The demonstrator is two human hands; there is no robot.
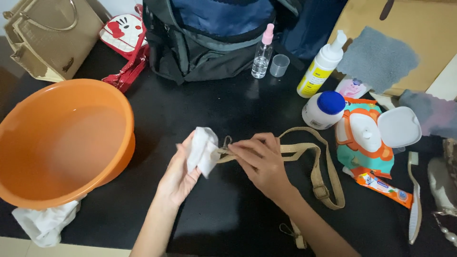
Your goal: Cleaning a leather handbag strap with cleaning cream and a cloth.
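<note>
My left hand point(178, 173) holds a folded white wipe point(202, 148) and presses it against the end of a tan bag strap point(320, 172). My right hand point(262, 164) pinches the same strap end just to the right of the wipe, near its small metal clasp point(226, 142). The strap loops away to the right over the black table point(223, 107), with a buckle point(320, 192) on it and a second clasp point(287, 231) near my right forearm.
A large orange basin point(59, 140) stands at the left on a white cloth point(45, 223). Behind are a tan handbag point(45, 35), a small red-and-white bag point(124, 35) and a dark backpack point(209, 43). At the right are a spray bottle point(262, 52), a foam bottle point(321, 66), a white jar point(323, 110) and an open wet-wipe pack point(366, 138).
</note>
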